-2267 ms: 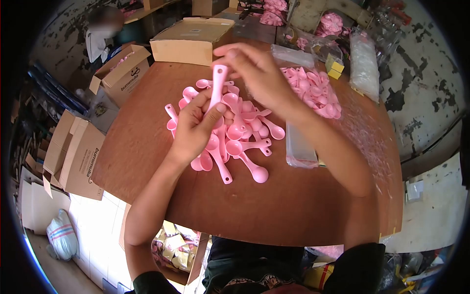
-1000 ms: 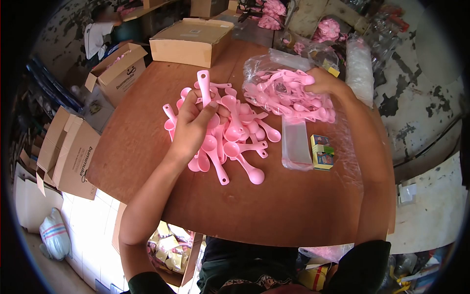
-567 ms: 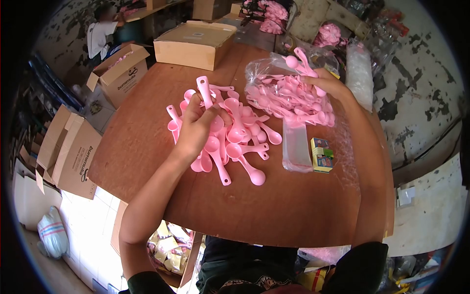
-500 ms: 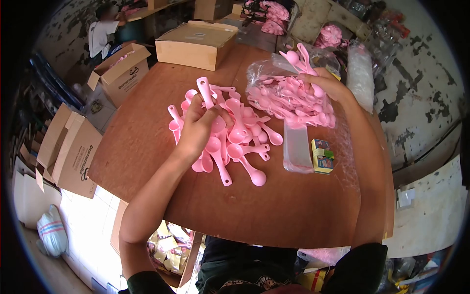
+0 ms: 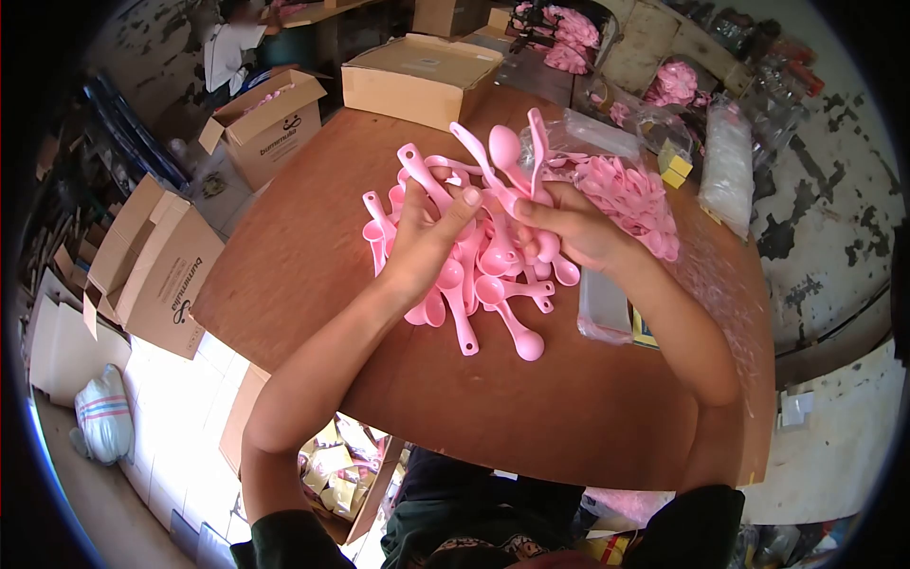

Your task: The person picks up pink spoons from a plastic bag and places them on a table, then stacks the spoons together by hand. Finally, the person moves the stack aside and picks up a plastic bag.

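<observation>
Two bare hands are meeting over a wooden counter (image 5: 417,379), near the middle of the frame, just above a loose pile of pink spoons (image 5: 453,275). The left hand (image 5: 413,248) is gripping a pink spoon (image 5: 423,178) between thumb and fingers, its handle, with a hole at the end, pointing toward the upper left; whether other spoons are tucked in that palm, one cannot tell. The right hand (image 5: 578,228) is grasping a small bunch of pink spoons (image 5: 505,149), which are fanning upward, probably because the fingers are pinching them low down. Both hands are staying away from the counter's near edge (a bare strip of wood is showing there), and the pile is lying between the forearms, seemingly so that either hand can reach it. A second heap of pink spoons (image 5: 630,199) is sitting right of center, behind the right wrist, likely placed for that arm's easy reach. Just below it, flat clear sleeves (image 5: 604,305) are lying beside the right forearm, apparently stacked to stay together. A closed cardboard box (image 5: 417,81) is resting at the far edge, perhaps set back to leave working room. In the upper left, another person (image 5: 227,55) is standing near an open carton (image 5: 268,133).
</observation>
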The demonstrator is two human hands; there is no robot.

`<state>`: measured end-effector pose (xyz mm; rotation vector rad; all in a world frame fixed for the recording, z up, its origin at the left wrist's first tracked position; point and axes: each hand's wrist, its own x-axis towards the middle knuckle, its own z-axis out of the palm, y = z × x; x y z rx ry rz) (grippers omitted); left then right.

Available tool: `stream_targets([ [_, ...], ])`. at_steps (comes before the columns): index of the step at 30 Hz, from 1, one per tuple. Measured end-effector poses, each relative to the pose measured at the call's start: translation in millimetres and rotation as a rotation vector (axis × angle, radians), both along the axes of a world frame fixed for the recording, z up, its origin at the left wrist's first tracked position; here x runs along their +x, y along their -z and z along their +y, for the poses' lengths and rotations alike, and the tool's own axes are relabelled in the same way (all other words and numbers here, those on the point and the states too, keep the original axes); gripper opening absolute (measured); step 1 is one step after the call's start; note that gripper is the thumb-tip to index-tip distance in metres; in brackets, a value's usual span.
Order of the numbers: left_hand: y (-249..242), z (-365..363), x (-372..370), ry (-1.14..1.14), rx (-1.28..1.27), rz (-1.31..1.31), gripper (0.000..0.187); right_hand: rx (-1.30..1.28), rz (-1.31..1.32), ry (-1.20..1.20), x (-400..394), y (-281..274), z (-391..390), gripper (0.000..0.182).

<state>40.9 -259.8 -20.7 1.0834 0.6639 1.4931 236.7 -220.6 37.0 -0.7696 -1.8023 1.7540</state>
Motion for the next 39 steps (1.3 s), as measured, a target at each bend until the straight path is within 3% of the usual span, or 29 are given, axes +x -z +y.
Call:
stream_targets([
  [8, 0.4, -7.1, 2.0, -0.104, 0.051, 0.095, 0.066, 0.114, -0.13, 0.009, -30.0, 10.5, -15.0, 0.027],
  [11, -2.8, -7.3, 4.9, -0.105, 0.022, 0.022, 0.058, 0.15, -0.199, 0.028, -34.9, 5.4, -22.6, 0.025],
  [13, -2.9, -6.6, 4.7, -0.056, 0.024, -0.034, 0.042, 0.173, -0.254, 0.056, -37.4, 5.6, -28.1, 0.026],
  [14, -3.2, -6.4, 3.5, -0.056, 0.024, -0.034, 0.042, 0.216, -0.21, 0.081, -39.4, 7.4, -30.4, 0.027],
  [16, -4.2, -6.1, 0.1, 0.044, 0.026, -0.017, 0.025, 0.259, -0.165, 0.106, -42.0, 13.0, -33.3, 0.027],
  [19, -2.5, -6.2, -0.4, 0.0, -0.091, -0.048, 0.022, 0.289, -0.124, 0.217, -43.0, 23.7, -34.4, 0.032],
  [22, 1.0, -1.7, 4.1, -0.14, 0.001, -0.111, 0.023, 0.164, -0.105, 0.269, -42.9, 27.5, -33.6, 0.031],
  [30, 1.6, 7.9, -6.7, -0.227, -0.037, -0.101, 0.022, 0.022, 0.056, 0.387, -27.0, 21.9, -21.0, 0.027],
  [32, -0.3, 8.9, -7.3, -0.23, 0.085, -0.08, 0.023, -0.036, 0.141, 0.444, -22.3, 20.0, -18.5, 0.027],
  [37, -2.4, 8.7, -5.1, -0.246, 0.092, -0.059, 0.025, 0.011, 0.121, 0.492, -15.6, 11.8, -13.6, 0.024],
  [39, -3.5, 7.7, -3.7, -0.258, 0.091, -0.046, 0.025, 0.12, -0.053, 0.525, -13.3, 10.5, -6.9, 0.024],
])
